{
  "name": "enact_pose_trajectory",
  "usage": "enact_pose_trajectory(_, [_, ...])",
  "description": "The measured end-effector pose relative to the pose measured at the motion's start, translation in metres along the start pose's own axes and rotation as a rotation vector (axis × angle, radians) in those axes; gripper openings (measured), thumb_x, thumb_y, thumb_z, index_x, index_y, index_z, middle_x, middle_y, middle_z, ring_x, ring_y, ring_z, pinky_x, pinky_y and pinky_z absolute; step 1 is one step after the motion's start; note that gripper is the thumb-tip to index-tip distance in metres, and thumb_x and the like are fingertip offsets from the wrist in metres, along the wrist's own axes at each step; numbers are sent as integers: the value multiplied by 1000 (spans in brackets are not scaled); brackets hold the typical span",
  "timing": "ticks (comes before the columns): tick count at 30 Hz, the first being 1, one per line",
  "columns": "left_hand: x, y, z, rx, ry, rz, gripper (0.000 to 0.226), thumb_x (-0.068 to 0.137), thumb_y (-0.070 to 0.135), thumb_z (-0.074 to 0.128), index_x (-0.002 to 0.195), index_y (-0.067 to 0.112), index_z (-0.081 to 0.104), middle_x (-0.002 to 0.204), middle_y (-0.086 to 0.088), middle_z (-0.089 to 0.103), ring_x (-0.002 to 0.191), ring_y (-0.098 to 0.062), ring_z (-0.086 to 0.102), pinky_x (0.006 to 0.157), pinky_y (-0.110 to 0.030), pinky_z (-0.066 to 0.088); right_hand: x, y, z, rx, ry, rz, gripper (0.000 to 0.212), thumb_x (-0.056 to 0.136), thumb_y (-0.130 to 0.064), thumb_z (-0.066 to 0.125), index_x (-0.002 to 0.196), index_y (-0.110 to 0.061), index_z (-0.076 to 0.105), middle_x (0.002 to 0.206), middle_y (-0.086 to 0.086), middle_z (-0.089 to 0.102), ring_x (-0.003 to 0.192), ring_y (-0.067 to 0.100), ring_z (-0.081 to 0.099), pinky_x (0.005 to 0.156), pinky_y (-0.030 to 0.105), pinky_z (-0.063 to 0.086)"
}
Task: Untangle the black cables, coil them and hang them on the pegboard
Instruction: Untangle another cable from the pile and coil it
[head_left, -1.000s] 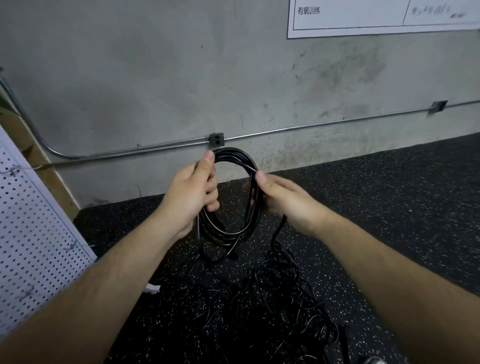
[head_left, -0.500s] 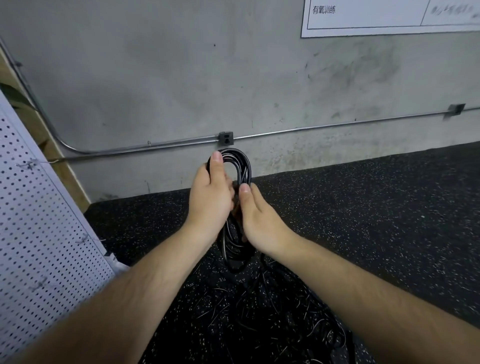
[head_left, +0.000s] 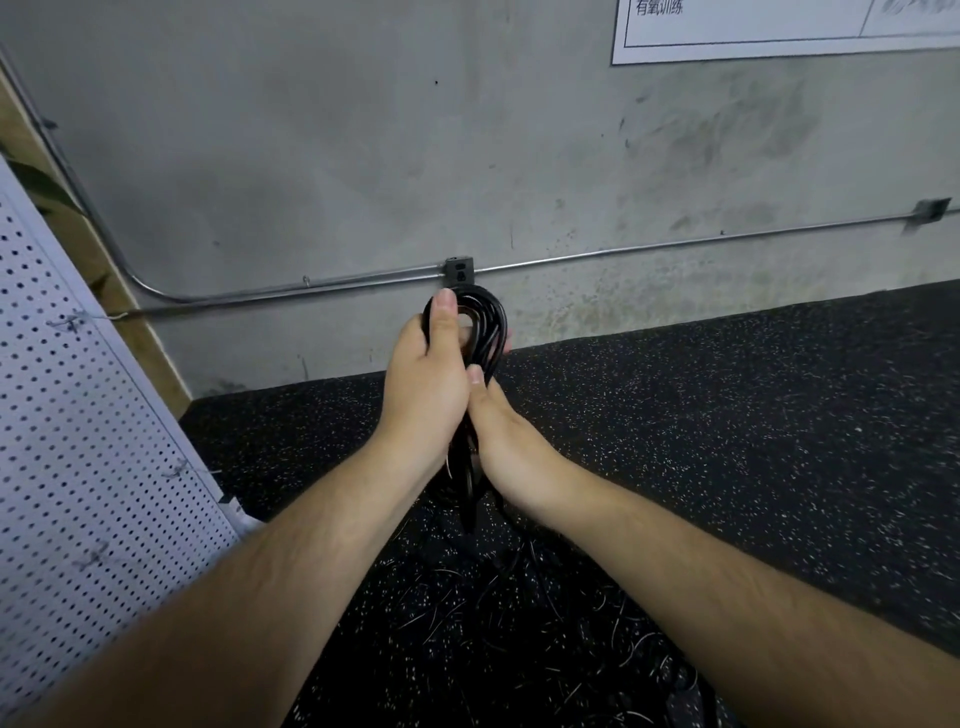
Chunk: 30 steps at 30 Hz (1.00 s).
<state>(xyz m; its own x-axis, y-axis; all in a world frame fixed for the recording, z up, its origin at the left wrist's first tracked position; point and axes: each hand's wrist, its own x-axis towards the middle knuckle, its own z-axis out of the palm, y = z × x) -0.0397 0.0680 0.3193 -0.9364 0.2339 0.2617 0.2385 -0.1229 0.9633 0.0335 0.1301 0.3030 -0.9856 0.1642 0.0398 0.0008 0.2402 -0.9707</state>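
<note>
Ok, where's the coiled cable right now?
Centre of the head view: the coiled cable is gripped between the left hand and right hand, above the loose cables.

— Where were the hands?
— Together, mid-view, pressed side by side. The left hand (head_left: 426, 384) sat at 11 o'clock of the right hand (head_left: 506, 447), a little higher.
— And the arms?
— Both bare. The left forearm (head_left: 260, 597) ran in from 7 o'clock and the right forearm (head_left: 727, 587) from 4 o'clock, closing to a V at the wrists.
— The grip?
— The left hand's fingers curled round the coil (head_left: 491, 322), and the left thumb (head_left: 445, 317) lay straight along it, pointing to 12. The right hand clasped the coil lower down. The right thumb (head_left: 475, 376) also pointed to 12, against the left hand. The right hand's fingers were hidden.
</note>
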Motion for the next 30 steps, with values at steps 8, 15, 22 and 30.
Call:
enact_pose_trajectory(8, [4, 21, -11, -46, -93, -196, 45, 108, 47, 41, 77, 16, 53, 84, -16, 77, 66, -26, 74, 56, -35, 60, 0, 1, -14, 75, -235, 27, 76, 72, -22, 80, 136, -26, 40, 119, 6, 71, 113, 18, 67, 104, 37, 52])
enact_pose_trajectory(15, [-3, 22, -8, -176, -163, -260, 39, 107, 48, 39, 84, 18, 50, 95, -15, 77, 80, -33, 76, 66, -36, 55, 10, 7, -7, -13, -49, 23, 34, 70, 6, 73, 90, -14, 53, 63, -8, 57, 56, 3, 56, 56, 18, 47])
enact_pose_trajectory(22, [-13, 21, -5, 33, -300, -139, 45, 111, 44, 31, 83, 20, 57, 92, -9, 79, 77, -29, 77, 88, -34, 54, 10, 21, 11, -115, -7, -112, 32, 76, -19, 77, 103, -20, 59, 83, -6, 72, 78, 1, 68, 71, 22, 54])
enact_pose_trajectory(30, [-9, 20, -3, -147, -265, -221, 37, 107, 43, 46, 89, 10, 54, 67, -5, 59, 46, -8, 43, 46, -18, 34, 4, 20, 11, -392, 70, -140, 15, 87, -13, 51, 72, -15, 51, 63, -1, 56, 55, 11, 52, 49, 23, 36])
